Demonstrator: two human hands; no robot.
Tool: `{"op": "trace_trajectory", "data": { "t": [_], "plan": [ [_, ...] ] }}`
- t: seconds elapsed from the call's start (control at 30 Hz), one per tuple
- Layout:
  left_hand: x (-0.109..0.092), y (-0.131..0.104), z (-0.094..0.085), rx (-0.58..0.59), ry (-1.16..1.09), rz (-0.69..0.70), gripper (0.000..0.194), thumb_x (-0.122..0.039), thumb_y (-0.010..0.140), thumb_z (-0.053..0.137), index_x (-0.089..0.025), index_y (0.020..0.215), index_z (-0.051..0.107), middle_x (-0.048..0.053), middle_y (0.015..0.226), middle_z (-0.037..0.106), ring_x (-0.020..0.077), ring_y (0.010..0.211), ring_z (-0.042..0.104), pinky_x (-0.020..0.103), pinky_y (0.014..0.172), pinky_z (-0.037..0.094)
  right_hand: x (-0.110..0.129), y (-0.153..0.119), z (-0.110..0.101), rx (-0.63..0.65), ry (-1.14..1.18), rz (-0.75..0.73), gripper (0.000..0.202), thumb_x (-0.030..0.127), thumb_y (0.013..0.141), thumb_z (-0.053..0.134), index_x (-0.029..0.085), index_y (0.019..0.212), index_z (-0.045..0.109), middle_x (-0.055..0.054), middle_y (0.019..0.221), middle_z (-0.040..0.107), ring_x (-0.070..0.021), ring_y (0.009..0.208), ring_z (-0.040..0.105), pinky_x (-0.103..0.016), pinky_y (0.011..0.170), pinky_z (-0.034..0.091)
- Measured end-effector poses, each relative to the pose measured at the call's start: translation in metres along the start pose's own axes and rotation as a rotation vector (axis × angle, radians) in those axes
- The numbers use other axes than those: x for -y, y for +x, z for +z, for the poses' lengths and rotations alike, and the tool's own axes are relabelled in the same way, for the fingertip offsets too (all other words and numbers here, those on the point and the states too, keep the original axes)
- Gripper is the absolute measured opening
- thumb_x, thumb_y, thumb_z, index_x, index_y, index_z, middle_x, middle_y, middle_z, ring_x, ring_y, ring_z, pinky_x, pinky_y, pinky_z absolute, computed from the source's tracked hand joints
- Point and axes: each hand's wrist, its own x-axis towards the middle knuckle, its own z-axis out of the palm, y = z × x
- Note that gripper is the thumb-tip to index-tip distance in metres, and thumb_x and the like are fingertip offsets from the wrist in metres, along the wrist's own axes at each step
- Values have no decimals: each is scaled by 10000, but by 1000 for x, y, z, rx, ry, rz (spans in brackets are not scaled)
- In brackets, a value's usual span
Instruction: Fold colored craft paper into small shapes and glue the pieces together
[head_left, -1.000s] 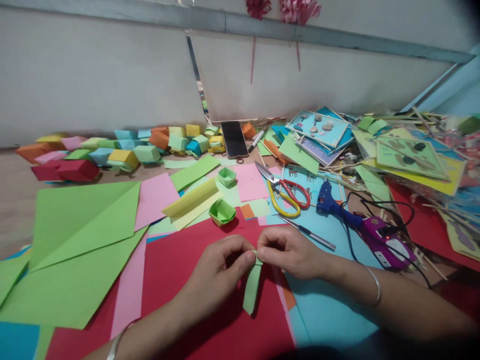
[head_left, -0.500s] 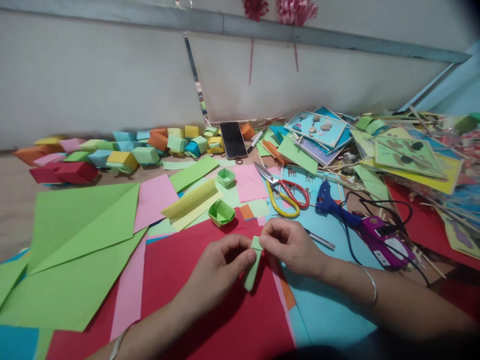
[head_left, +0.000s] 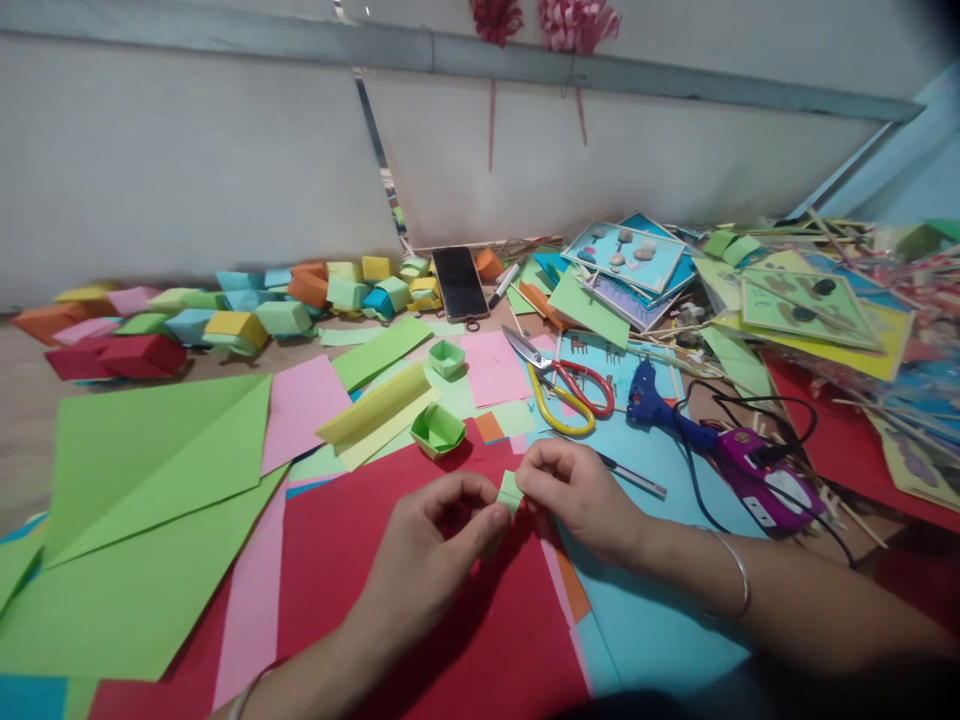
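Note:
Between my two hands is a small folded piece of light green paper (head_left: 510, 491), held above a red sheet (head_left: 360, 560). My left hand (head_left: 442, 530) pinches it from the left with thumb and forefinger; those fingers hide its lower part. At its upper right edge, my right hand (head_left: 574, 490) grips it between thumb and fingertips. Two small green paper boxes, one nearer (head_left: 438, 432) and one farther (head_left: 447, 358), stand just beyond my hands. A yellow folded sheet (head_left: 379, 415) lies left of them.
Scissors (head_left: 559, 385), a craft knife (head_left: 634, 474) and a blue glue gun (head_left: 656, 405) with its cord lie to the right. Folded paper boxes (head_left: 240, 330) line the wall beside a phone (head_left: 459, 285). Large green sheets (head_left: 165, 470) cover the left; framed cards (head_left: 630, 255) pile up behind.
The light green strip hung down below my left thumb before; now only a short upper part shows between my fingers. Both hands stay pinched on it, and the view has shifted slightly.

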Motion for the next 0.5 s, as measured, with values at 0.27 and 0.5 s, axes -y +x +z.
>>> {"op": "trace_trajectory", "data": {
  "t": [0.27,0.5],
  "plan": [
    [0,-2,2,-81,78,113,191,-356,713,663,-167,688,667,14,585,661,144,531,577,252,525,461,3,0,0,103,137,158,200,316,678,646,171,613,524,55,522,521,-57,457,433,-202,454,320],
    [3,-1,1,-226,201,243,100,-290,701,644,-193,682,658,12,636,682,158,588,607,265,574,491,0,2,-2,157,191,323,198,334,615,661,180,622,537,64,482,523,-55,373,423,-185,363,278]
  ]
}}
